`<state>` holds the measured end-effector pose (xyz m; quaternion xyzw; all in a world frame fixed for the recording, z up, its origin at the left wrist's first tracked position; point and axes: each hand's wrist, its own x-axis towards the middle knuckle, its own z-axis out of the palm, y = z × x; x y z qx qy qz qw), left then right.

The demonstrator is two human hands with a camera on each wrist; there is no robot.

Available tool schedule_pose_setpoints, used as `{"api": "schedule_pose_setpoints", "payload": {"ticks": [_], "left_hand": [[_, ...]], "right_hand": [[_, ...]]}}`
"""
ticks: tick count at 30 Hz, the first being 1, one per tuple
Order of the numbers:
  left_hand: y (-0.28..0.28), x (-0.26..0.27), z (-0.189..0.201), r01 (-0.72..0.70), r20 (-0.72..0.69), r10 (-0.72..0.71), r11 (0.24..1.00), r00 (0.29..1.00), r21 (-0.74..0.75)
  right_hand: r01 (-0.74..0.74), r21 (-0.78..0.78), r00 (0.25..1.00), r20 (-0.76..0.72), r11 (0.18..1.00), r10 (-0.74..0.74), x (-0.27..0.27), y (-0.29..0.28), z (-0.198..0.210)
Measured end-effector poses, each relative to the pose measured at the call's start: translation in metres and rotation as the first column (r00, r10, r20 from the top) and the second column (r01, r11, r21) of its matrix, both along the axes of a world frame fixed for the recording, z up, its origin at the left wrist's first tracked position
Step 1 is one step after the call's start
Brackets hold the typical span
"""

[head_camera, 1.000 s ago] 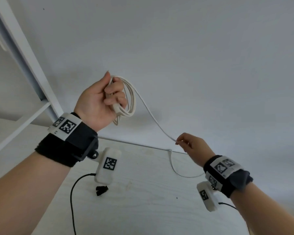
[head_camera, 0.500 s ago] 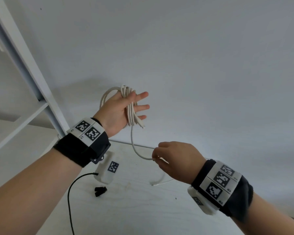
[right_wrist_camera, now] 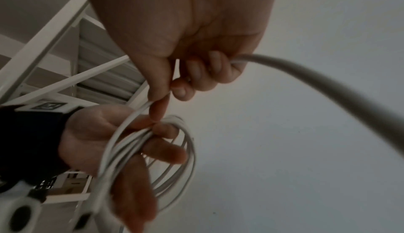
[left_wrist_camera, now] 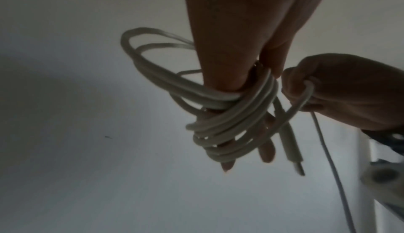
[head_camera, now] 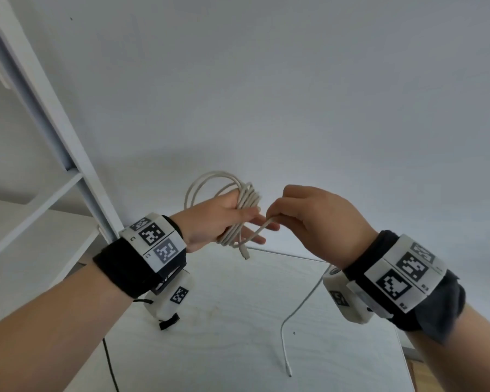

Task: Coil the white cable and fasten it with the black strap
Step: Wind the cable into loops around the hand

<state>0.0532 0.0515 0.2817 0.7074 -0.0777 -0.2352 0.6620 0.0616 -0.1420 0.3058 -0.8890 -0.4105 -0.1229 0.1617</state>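
Note:
The white cable (head_camera: pixel 210 179) is wound in several loops around my left hand (head_camera: pixel 255 224), whose thumb clamps the bundle against the straight fingers. One connector (head_camera: pixel 245 254) hangs below that hand. My right hand (head_camera: pixel 269 219) pinches the loose strand between thumb and forefinger, right at the left fingertips. In the right wrist view the strand (right_wrist_camera: pixel 131 117) curves from the pinch into the coil. The free tail (head_camera: pixel 285 349) trails down onto the table. The black strap (head_camera: pixel 169 323) lies on the table, partly hidden behind the left wrist camera.
A white shelf frame (head_camera: pixel 54 114) stands at the left. The light wooden table (head_camera: pixel 238 349) lies below both hands, against a plain white wall. A thin black wire (head_camera: pixel 111 369) from the left wrist unit runs over the table's near left part.
My right hand has come up and left to the left fingertips, bringing the strand with it. The left hand has dropped lower and straightened its fingers. The tail on the table has shortened.

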Motion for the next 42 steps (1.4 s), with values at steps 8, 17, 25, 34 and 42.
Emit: {"api": "schedule_pose_setpoints", "payload": {"ticks": [8, 17, 25, 34, 42], "left_hand": [[-0.011, -0.016, -0.003, 0.077, -0.098, -0.090, 0.989, 0.991, -0.126], [-0.017, -0.027, 0.001, 0.043, -0.241, -0.140, 0.929, 0.960, -0.367], [-0.002, -0.027, 0.012, 0.162, -0.156, -0.367, 0.701, 0.917, -0.694], [0.036, -0.004, 0.048, -0.111, -0.064, 0.100, 0.599, 0.993, -0.793], [0.018, 0.005, 0.035, -0.320, -0.108, 0.358, 0.609, 0.927, -0.726]], "right_hand": [[0.046, 0.144, 0.997, -0.069, 0.988, -0.037, 0.008, 0.001, 0.004], [0.102, 0.274, 0.978, -0.201, 0.956, -0.046, 0.019, -0.005, 0.004], [0.279, 0.410, 0.903, -0.420, 0.868, -0.092, 0.035, -0.015, -0.017], [0.477, 0.256, 0.760, -0.600, 0.841, -0.249, 0.031, -0.042, -0.084], [0.321, 0.116, 0.847, -0.479, 0.940, -0.230, 0.001, -0.024, -0.077]]}}
